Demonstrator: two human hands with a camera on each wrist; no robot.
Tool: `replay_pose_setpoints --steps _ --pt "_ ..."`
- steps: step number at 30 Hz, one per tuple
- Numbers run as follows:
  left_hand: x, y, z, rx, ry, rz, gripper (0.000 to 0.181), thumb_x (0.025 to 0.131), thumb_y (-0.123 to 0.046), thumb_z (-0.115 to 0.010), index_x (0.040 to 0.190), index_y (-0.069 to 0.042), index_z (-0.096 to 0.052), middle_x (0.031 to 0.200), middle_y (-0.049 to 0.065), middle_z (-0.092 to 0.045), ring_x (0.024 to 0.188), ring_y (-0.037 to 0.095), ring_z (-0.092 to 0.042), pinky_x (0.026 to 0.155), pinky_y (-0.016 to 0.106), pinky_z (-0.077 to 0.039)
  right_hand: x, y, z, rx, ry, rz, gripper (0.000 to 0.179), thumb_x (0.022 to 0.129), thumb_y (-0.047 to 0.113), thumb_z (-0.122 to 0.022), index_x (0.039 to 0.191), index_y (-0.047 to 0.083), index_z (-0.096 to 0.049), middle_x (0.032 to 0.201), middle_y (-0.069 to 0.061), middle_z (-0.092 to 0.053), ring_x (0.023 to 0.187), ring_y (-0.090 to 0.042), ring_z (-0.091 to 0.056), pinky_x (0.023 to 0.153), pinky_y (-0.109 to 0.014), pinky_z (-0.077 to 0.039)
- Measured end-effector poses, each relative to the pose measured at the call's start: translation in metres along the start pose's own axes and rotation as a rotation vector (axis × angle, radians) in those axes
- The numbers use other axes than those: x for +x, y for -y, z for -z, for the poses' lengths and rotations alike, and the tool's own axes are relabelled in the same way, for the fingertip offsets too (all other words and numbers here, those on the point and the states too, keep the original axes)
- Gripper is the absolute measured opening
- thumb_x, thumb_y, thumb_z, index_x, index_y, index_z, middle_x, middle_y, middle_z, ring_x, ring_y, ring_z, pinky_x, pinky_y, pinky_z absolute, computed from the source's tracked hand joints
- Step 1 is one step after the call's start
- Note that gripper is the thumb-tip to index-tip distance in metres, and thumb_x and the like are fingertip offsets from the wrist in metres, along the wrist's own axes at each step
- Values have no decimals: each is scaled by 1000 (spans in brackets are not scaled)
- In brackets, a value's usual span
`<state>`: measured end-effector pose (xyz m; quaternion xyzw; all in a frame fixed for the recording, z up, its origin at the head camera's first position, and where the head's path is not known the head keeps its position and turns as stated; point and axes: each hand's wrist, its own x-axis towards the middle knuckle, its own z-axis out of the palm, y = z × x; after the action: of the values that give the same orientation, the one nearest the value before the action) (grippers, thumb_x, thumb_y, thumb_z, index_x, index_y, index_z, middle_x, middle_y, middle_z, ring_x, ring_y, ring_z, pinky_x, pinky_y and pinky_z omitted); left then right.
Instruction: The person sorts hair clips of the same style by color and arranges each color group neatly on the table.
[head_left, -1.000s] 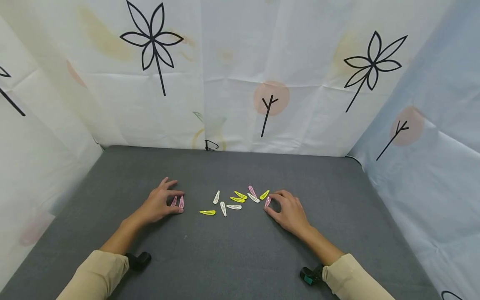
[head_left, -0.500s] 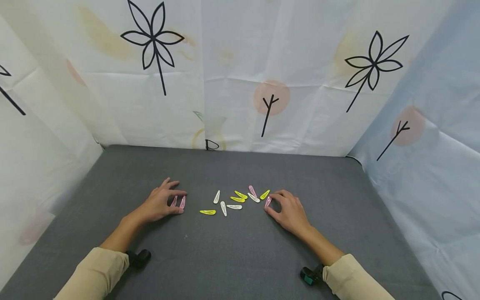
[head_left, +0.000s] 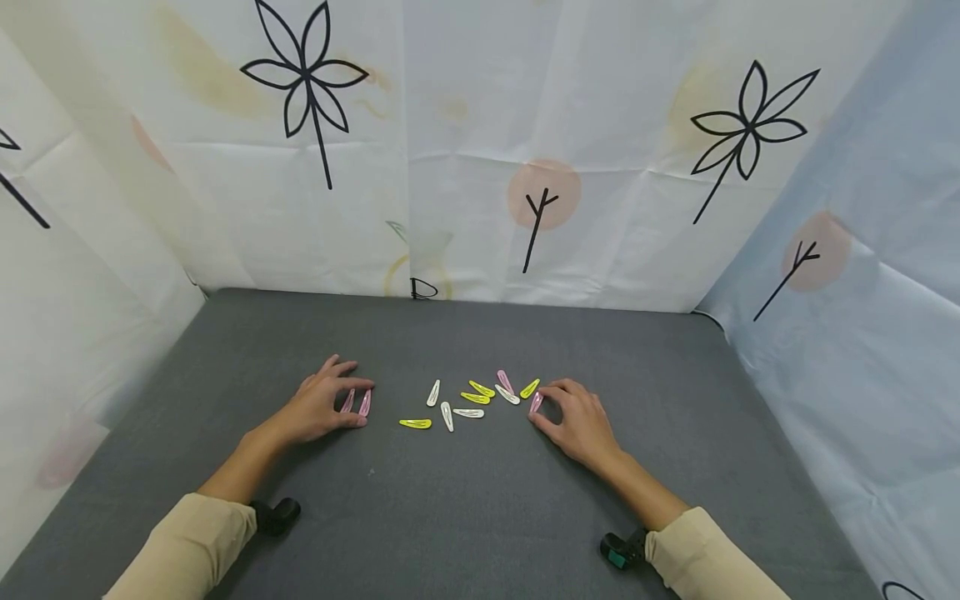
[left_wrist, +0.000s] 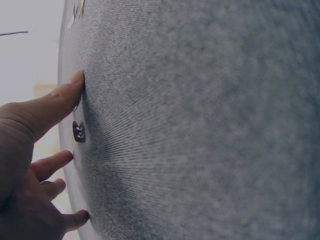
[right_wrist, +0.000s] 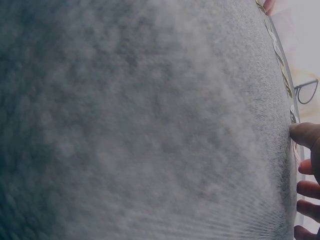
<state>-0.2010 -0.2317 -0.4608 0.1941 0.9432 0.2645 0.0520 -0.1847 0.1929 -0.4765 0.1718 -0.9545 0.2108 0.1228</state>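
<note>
My left hand (head_left: 318,406) is on the left side of the dark grey table, thumb and forefinger pinching a pink snap hair clip (head_left: 365,403) by its ends. A second pink clip (head_left: 348,402) lies just inside that grip, near the palm. In the left wrist view the thumb (left_wrist: 60,100) is down at the cloth beside a dark-looking clip (left_wrist: 78,131); the other fingers are spread. On the right, my right hand (head_left: 577,421) pinches another pink clip (head_left: 536,403) between thumb and forefinger, flat on the cloth. The right wrist view mostly hides this clip behind the thumb (right_wrist: 306,135).
Between the hands lie several loose clips: a yellow one (head_left: 416,424) at the left, white ones (head_left: 433,393), more yellow ones (head_left: 476,398) and a pink one (head_left: 505,381) at the back. Printed white curtains (head_left: 480,150) enclose the grey table (head_left: 465,517).
The left hand has shifted slightly to the right, and the outer pink clip has tilted with it. The right hand and the loose clips stay where they were.
</note>
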Motion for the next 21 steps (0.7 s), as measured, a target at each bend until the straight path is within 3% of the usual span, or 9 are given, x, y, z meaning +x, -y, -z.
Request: replay_pose_setpoints --steps 21 --pt "-1 0 0 -17 5 -5 53 79 -24 -85 126 -8 -68 147 31 -41 143 56 -16 101 77 -19 0 0 -1 2 -13 10 43 82 33 -82 115 7 -73 112 -9 -66 109 -30 -61 91 -55 -44"
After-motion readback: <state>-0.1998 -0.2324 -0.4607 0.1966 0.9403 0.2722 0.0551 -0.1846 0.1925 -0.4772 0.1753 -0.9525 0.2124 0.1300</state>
